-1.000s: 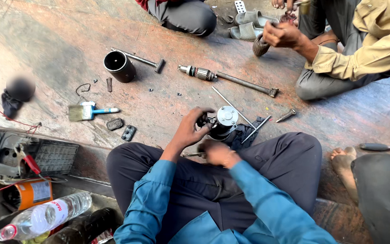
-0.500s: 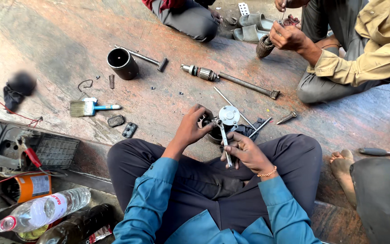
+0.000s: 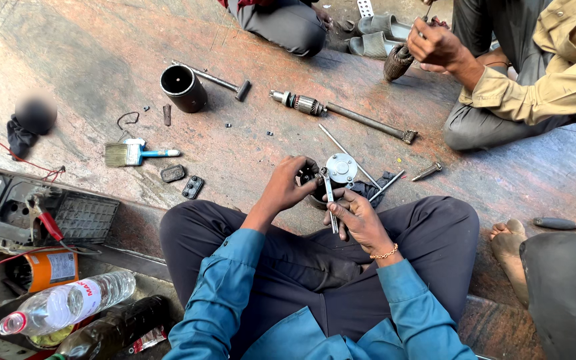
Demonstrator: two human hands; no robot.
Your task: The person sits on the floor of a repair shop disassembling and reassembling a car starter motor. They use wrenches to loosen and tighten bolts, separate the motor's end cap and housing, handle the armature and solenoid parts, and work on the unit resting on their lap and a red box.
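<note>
Pointing away from the sitter, the wrench (image 3: 329,200) runs lengthwise from the right hand (image 3: 355,217), clenched around its handle, up onto the small round motor housing (image 3: 331,175) just beyond. Gripping that housing's near side is the left hand (image 3: 287,187). Thin rods (image 3: 350,155) and a bolt (image 3: 427,171) lie just past it.

Brush (image 3: 131,153) left of motor part (image 3: 338,170), armature shaft (image 3: 341,113) behind it
</note>
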